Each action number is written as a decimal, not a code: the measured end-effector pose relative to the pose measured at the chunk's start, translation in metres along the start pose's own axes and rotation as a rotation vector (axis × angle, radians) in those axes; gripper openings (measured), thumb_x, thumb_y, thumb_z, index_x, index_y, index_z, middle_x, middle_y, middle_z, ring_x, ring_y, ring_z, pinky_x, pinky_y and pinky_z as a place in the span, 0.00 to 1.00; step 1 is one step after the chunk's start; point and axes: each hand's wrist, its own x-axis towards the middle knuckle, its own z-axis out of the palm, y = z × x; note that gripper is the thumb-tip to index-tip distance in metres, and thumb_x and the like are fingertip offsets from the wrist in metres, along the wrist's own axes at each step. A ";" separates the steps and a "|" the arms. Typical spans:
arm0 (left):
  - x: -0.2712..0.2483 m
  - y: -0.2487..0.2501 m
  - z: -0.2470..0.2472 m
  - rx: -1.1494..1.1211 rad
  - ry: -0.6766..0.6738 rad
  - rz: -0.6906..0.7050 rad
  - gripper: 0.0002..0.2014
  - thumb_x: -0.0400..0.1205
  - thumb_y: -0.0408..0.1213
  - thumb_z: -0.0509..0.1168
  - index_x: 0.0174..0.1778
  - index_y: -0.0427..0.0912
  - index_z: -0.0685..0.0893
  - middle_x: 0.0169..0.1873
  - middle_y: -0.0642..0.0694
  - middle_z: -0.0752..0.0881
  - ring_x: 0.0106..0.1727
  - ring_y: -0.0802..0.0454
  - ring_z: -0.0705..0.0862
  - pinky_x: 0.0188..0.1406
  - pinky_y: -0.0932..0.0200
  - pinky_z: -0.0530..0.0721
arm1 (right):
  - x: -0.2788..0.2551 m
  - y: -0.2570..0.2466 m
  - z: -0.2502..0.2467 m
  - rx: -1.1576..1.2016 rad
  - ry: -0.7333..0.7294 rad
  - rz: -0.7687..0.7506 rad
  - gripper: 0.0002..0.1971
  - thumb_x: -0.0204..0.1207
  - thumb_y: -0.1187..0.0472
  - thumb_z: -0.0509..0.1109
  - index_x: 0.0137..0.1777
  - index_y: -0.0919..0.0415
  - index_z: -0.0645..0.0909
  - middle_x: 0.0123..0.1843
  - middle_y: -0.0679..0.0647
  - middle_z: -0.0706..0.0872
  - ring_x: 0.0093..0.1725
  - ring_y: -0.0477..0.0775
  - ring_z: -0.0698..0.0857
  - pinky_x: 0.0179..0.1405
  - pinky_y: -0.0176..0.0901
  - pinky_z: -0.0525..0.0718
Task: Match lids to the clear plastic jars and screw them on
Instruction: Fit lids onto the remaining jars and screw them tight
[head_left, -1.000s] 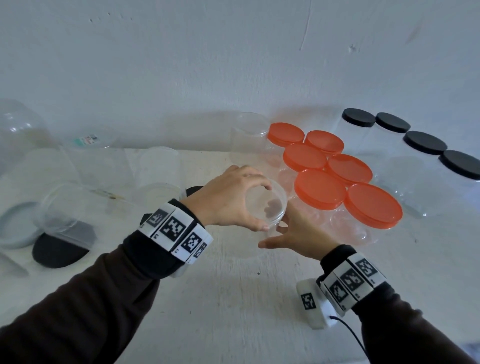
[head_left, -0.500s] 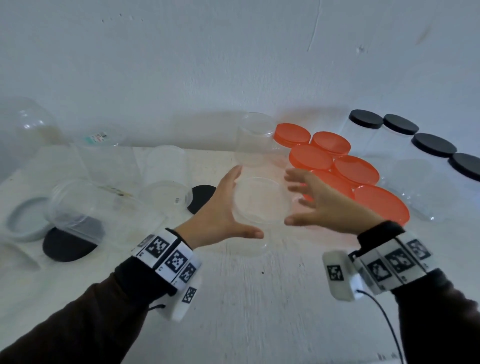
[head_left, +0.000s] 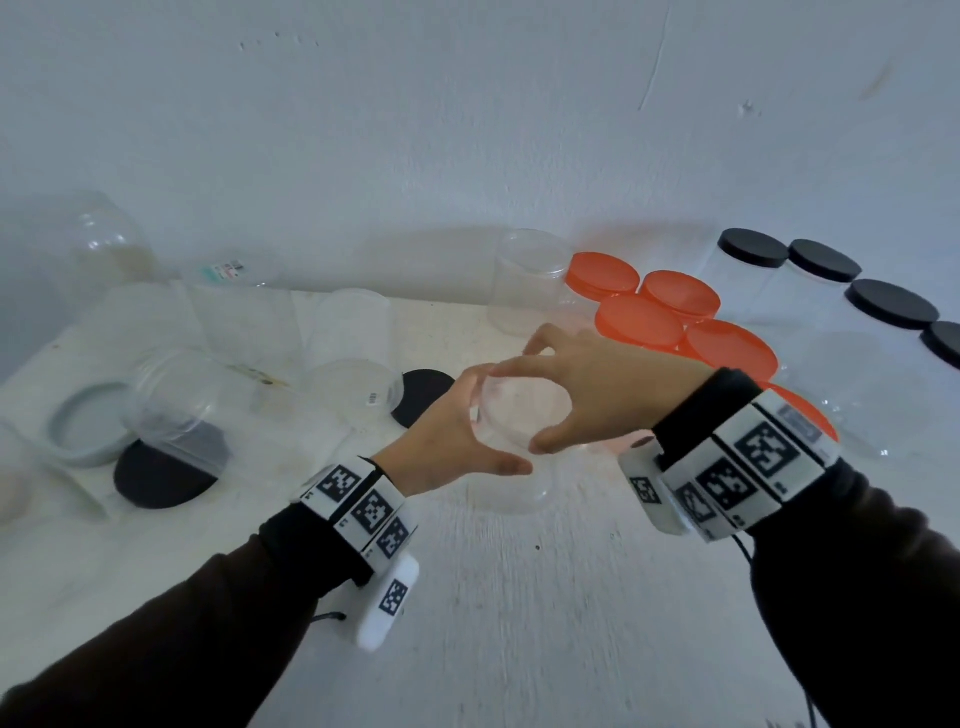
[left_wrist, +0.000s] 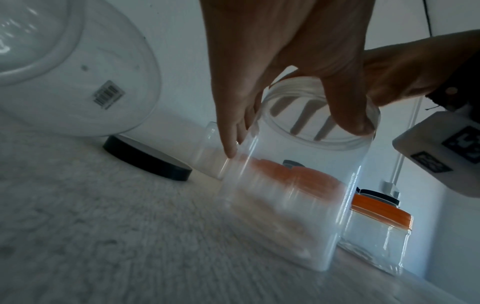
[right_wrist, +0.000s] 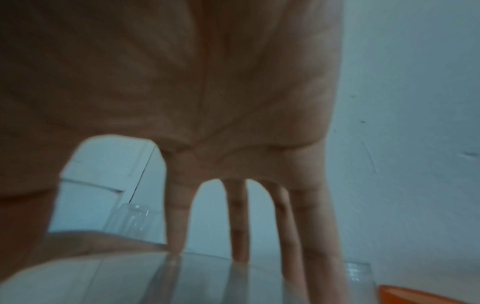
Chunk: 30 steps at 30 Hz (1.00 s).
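Head view, near to far, all placed from the clear jar (head_left: 511, 441) standing open-mouthed on the white table (head_left: 519, 623). Left hand (head_left: 452, 441) wrapped round the jar's left side near the rim, thumb (head_left: 498, 466) on the near wall, fingers curled behind; left wrist view confirms fingertips (left_wrist: 231, 148) on the outer wall and thumb at the rim. Right hand (head_left: 597, 395) arched over the mouth from the right, fingers spread, thumb down at the near rim; right wrist view shows fingertips (right_wrist: 240, 253) down on the clear surface, too blurred to tell whether gripping or only touching. No lid visible on the jar. Just left and beyond: loose black lid (head_left: 423, 397), flat on the table. Right and beyond: cluster of orange-lidded jars (head_left: 639, 319). Farther right: row of black-lidded jars (head_left: 753, 249). Well left: tipped clear jar (head_left: 182, 405), uncapped jars, grey lid (head_left: 83, 426), second black lid (head_left: 161, 480). Beyond the jar: one open jar (head_left: 527, 280) against the wall.
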 end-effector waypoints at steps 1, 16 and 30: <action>0.000 -0.001 0.000 0.006 0.004 0.003 0.48 0.62 0.35 0.82 0.75 0.47 0.62 0.67 0.54 0.73 0.69 0.61 0.71 0.66 0.63 0.73 | 0.001 -0.002 0.002 -0.054 0.032 0.032 0.37 0.68 0.35 0.67 0.77 0.33 0.57 0.71 0.48 0.65 0.66 0.55 0.69 0.60 0.48 0.74; 0.001 -0.001 -0.002 0.050 0.000 0.021 0.48 0.62 0.38 0.82 0.74 0.48 0.62 0.65 0.56 0.74 0.70 0.58 0.70 0.69 0.58 0.72 | 0.006 -0.002 0.000 -0.091 -0.016 0.044 0.45 0.65 0.30 0.67 0.80 0.39 0.51 0.74 0.52 0.64 0.64 0.55 0.74 0.53 0.44 0.73; 0.002 -0.003 -0.002 0.041 0.002 -0.012 0.46 0.62 0.36 0.82 0.72 0.52 0.63 0.61 0.64 0.73 0.67 0.64 0.70 0.63 0.66 0.72 | 0.003 0.004 -0.005 0.041 -0.094 -0.113 0.40 0.69 0.44 0.75 0.76 0.28 0.55 0.80 0.42 0.51 0.76 0.51 0.61 0.70 0.49 0.69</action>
